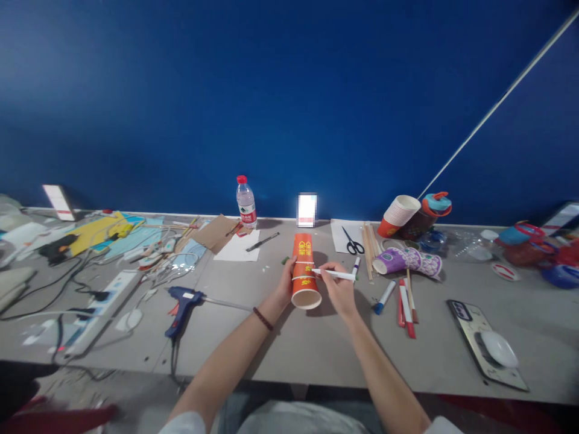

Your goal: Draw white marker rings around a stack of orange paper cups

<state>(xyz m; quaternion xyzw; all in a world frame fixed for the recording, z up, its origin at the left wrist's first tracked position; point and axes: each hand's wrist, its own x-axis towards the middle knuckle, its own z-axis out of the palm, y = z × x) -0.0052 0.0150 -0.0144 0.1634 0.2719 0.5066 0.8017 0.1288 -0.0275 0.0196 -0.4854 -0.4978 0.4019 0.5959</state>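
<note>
My left hand [286, 283] grips the side of an orange paper cup assembly [304, 271], two cups joined end to end with yellow print, lying on the grey table [316, 349] with its open mouth toward me. My right hand [337, 289] holds a white marker pen [335, 274] with its tip touching the cup's middle, where a pale band runs around it.
A blue glue gun [182, 301] lies to the left, beside a power strip [106, 304] and cables. Behind are a water bottle [246, 203], scissors [353, 242], wooden sticks [368, 244] and purple cups [406, 260]. Markers [404, 301] and a phone [491, 351] lie right.
</note>
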